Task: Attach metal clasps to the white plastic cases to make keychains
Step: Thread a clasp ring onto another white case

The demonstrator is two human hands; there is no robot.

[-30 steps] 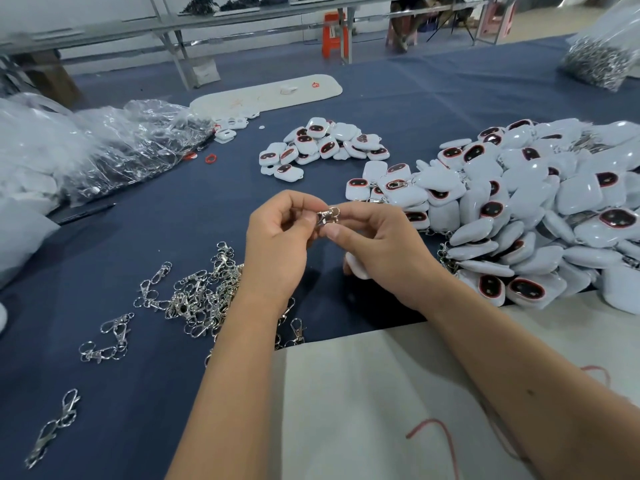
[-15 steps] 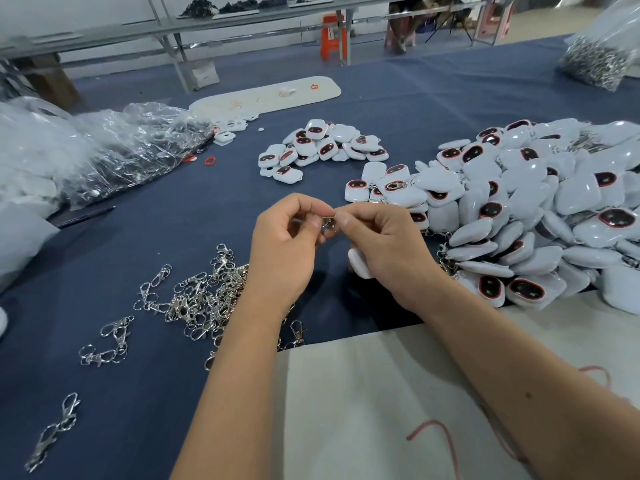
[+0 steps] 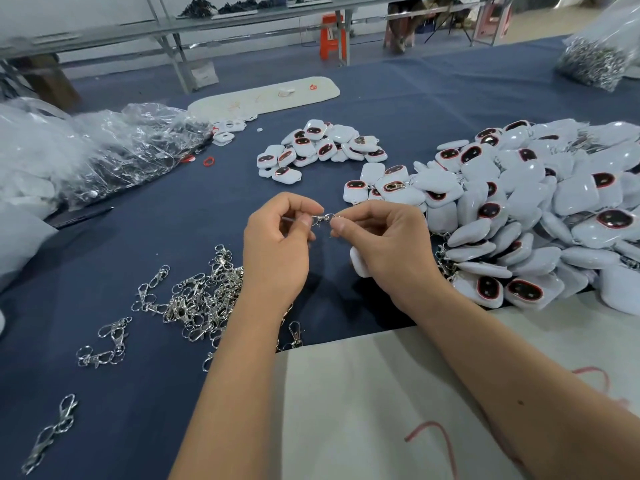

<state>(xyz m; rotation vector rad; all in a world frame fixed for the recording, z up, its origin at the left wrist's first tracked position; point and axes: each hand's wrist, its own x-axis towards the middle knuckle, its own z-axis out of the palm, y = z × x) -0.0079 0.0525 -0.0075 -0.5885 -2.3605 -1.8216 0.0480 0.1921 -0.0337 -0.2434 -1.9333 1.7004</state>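
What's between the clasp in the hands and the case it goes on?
Nothing visible. Left hand and right hand both pinch the metal clasp above the cloth; the white case sits tucked under the right palm, mostly hidden, so their join can't be seen.

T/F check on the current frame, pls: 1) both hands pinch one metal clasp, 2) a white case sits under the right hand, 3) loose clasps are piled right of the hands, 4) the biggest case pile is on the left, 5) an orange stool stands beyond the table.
1) True. The left hand and right hand pinch the same metal clasp between them.
2) True. A white case shows under the right hand.
3) False. The loose clasps lie left of the hands.
4) False. The biggest case pile is on the right.
5) True. The orange stool stands beyond the table.
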